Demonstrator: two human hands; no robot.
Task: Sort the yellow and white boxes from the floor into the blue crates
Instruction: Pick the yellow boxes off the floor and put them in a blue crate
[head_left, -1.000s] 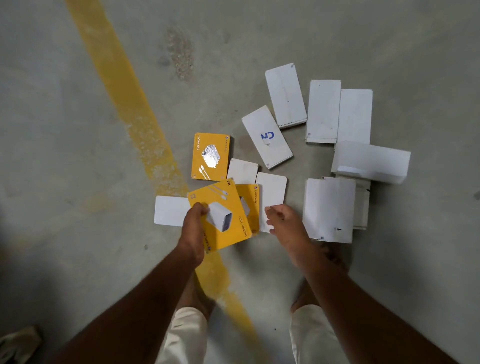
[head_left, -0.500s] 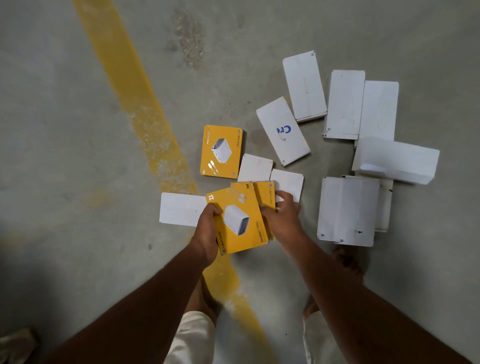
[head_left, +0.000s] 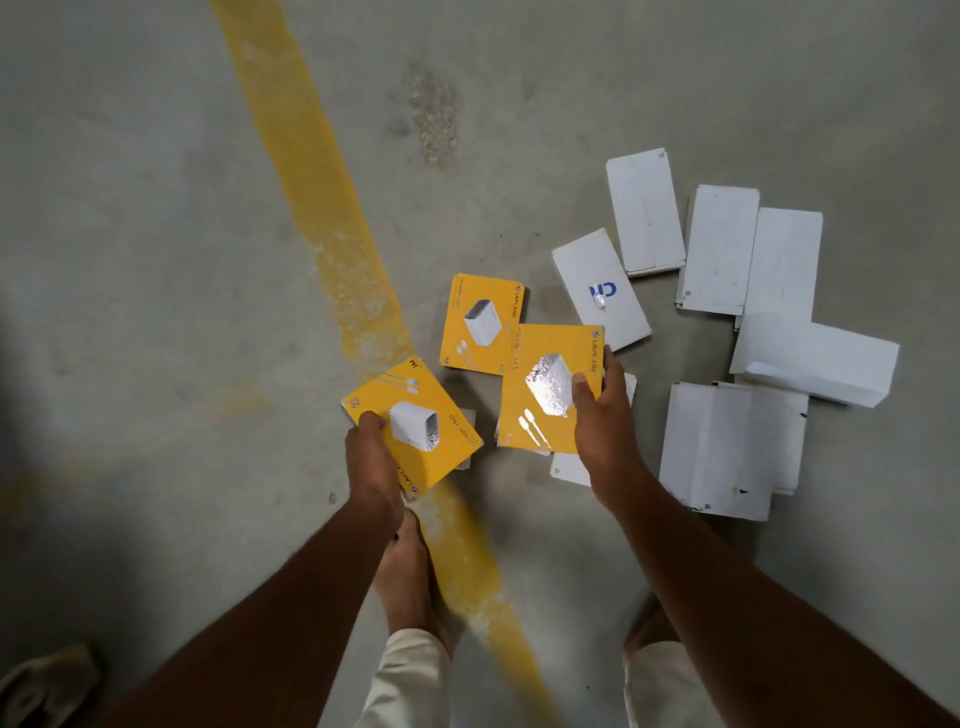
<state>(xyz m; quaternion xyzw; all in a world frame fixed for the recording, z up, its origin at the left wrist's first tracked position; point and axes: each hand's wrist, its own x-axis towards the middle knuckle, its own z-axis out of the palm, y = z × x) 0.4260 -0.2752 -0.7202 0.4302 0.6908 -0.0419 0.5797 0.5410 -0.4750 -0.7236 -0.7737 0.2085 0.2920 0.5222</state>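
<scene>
My left hand (head_left: 373, 460) grips a yellow charger box (head_left: 441, 441) by its near corner, lifted above the floor. In my right hand (head_left: 605, 423) is a second yellow box (head_left: 540, 374), thumb on its printed face, fingers round its right edge. A third yellow box (head_left: 480, 322) lies flat on the concrete just beyond them. Several white boxes are scattered to the right: one with blue lettering (head_left: 597, 288), a pair side by side (head_left: 727, 447) near my right arm, and a thicker one (head_left: 815, 358) resting on others. No blue crate is in view.
A worn yellow painted line (head_left: 311, 176) runs diagonally across the grey concrete floor, passing under my left hand. My bare feet (head_left: 405, 577) stand on and beside it. A pale rag-like thing (head_left: 47, 680) lies at the bottom left corner.
My right hand has picked up a yellow box from the floor and raised it. My left hand kept its yellow box and shifted left. The view moved, so the pile sits further right.
</scene>
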